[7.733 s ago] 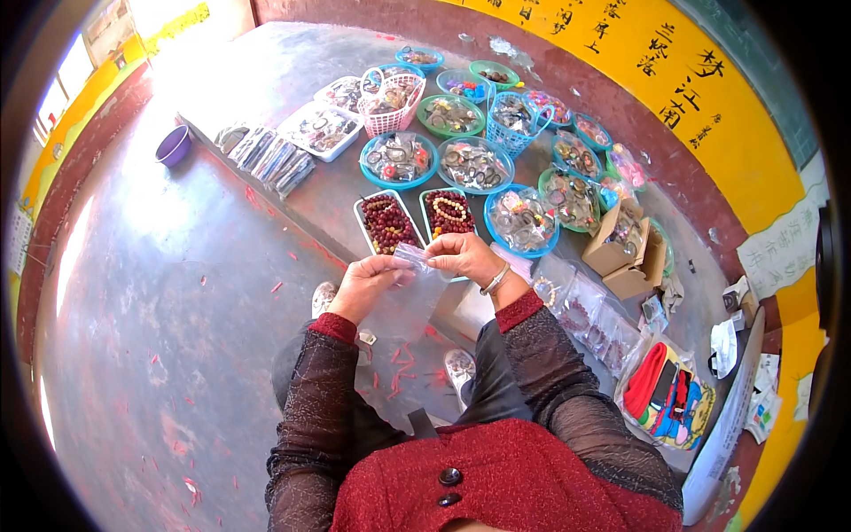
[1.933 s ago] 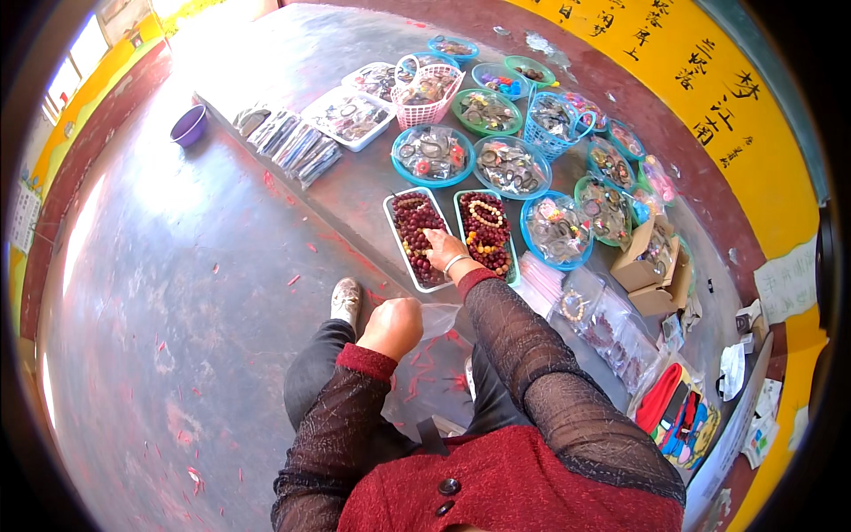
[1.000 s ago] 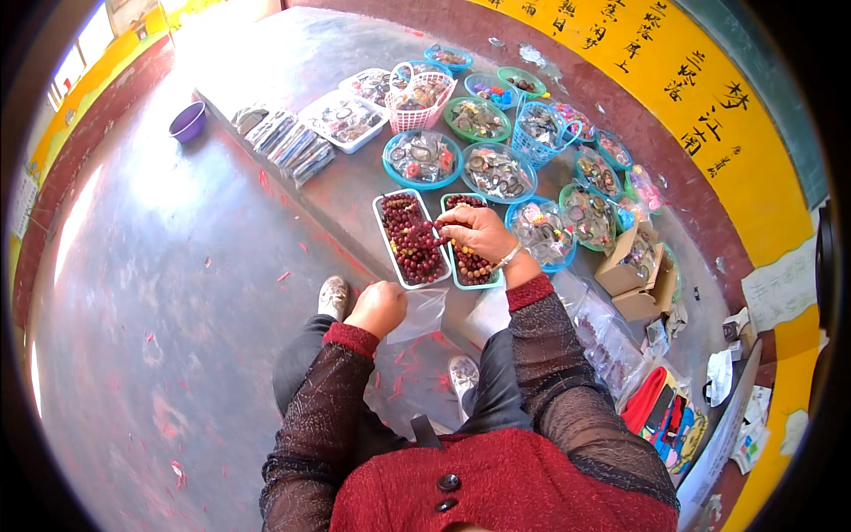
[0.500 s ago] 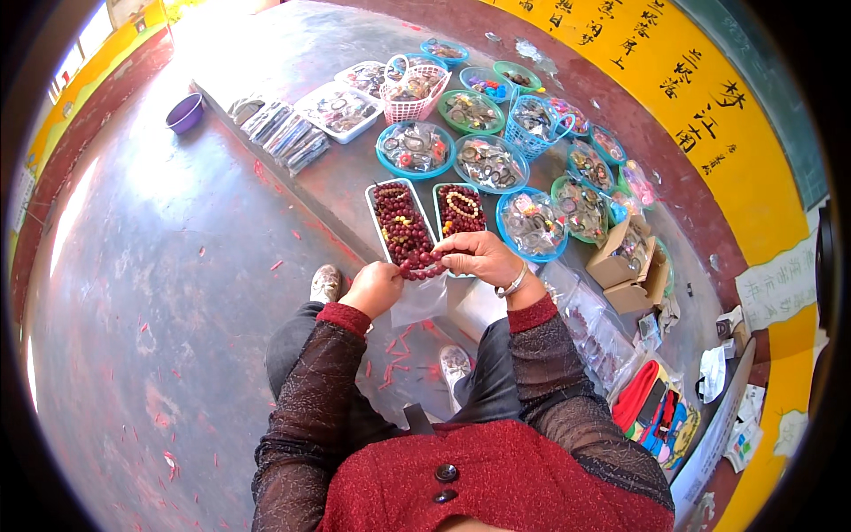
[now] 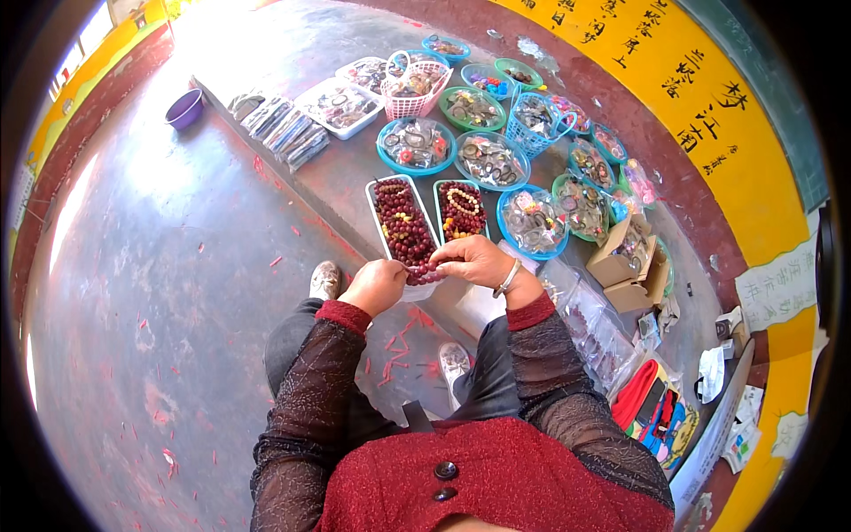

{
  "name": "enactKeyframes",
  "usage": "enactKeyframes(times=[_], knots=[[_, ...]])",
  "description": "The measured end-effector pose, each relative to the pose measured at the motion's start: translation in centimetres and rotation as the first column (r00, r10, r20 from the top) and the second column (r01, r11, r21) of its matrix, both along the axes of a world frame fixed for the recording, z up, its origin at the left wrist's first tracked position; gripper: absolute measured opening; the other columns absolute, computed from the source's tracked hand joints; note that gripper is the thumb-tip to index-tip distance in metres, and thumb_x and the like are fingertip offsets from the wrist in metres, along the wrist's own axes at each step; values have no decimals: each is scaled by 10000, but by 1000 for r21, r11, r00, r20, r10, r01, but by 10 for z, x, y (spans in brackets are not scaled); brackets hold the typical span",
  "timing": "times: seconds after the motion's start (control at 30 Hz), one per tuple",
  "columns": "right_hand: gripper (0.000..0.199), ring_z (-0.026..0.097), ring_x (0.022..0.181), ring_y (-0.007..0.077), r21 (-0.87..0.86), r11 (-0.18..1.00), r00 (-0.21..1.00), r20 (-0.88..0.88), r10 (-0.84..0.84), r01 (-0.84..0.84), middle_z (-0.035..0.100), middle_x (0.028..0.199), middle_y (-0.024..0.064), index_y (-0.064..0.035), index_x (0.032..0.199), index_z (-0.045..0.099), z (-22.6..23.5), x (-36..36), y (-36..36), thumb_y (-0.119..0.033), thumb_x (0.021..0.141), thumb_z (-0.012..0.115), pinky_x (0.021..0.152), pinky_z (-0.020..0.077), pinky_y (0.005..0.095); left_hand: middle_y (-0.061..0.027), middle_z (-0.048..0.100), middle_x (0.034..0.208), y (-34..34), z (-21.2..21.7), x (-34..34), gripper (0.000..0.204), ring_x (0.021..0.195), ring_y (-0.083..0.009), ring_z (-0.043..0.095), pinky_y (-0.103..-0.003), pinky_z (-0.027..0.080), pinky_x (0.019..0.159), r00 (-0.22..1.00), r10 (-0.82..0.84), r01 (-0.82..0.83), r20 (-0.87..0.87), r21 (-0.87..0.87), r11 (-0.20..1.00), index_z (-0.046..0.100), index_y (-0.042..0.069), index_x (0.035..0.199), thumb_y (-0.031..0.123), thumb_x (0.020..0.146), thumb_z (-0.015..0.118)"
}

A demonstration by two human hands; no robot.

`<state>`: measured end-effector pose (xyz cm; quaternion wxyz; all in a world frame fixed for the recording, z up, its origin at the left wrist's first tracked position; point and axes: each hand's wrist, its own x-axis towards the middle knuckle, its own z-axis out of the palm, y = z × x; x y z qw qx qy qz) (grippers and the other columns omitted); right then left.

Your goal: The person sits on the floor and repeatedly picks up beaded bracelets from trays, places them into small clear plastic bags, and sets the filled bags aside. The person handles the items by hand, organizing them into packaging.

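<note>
Between my two hands I hold a dark red bead bracelet (image 5: pixel 417 274), at the near end of a long white tray (image 5: pixel 381 222). My left hand (image 5: pixel 376 285) pinches it on one side, fingers closed. From the other side my right hand (image 5: pixel 480 264), with a silvery bangle at its wrist, grips it between thumb and fingers. Piled in the tray are dark red bead strings (image 5: pixel 403 226) with a few yellow beads. To its right, a smaller tray (image 5: pixel 438 206) bears more red beads and a pale bead bracelet (image 5: pixel 464 202) on top.
Blue and green baskets of bagged trinkets, such as a blue bowl (image 5: pixel 533 221), spread beyond the trays. An open cardboard box (image 5: pixel 624 260) and clear plastic bags (image 5: pixel 592 324) lie to the right. A step edge (image 5: pixel 292 191) runs at left; a purple basin (image 5: pixel 184 110) stands farther off.
Both hands have stayed near the tray's end. The bracelet's loop has shifted slightly, and my right hand has moved a little lower and closer to my left.
</note>
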<state>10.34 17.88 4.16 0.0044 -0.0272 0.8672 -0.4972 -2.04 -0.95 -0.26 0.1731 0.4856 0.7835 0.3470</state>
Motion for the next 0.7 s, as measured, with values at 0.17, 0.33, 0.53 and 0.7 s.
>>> enactKeyframes(times=[0.17,0.33,0.53,0.7], knots=[[174,640,774,247,188,978,996,2,-93,91,658,833,109,-63,897,634,9,-4,-14,-156,749,630,699,495,326,-220,616,772,-1,2,0,230,767,-393,594,-471,466,732,999,-11,9,-32,-59,998,637,17,772,161,806,461],[119,619,747,298,455,883,993,-90,-82,114,636,794,113,-73,826,612,5,-3,-21,-153,739,599,649,487,389,-228,609,768,-2,9,3,232,772,-393,591,-477,460,728,999,-18,16,-30,-71,997,623,7,757,165,810,461],[83,619,744,302,672,729,990,-134,-53,130,618,772,105,-89,792,613,8,-4,-34,-133,743,563,629,492,405,-226,604,743,-3,3,5,229,748,-394,592,-478,461,707,997,-29,27,-68,-27,999,618,9,742,164,813,465],[89,628,747,294,757,651,998,-55,-11,49,626,776,101,-82,786,616,3,-5,-44,-138,753,556,632,503,397,-226,605,731,-1,-3,7,223,728,-391,595,-469,467,685,989,-71,68,-131,-28,997,618,11,720,148,806,465]])
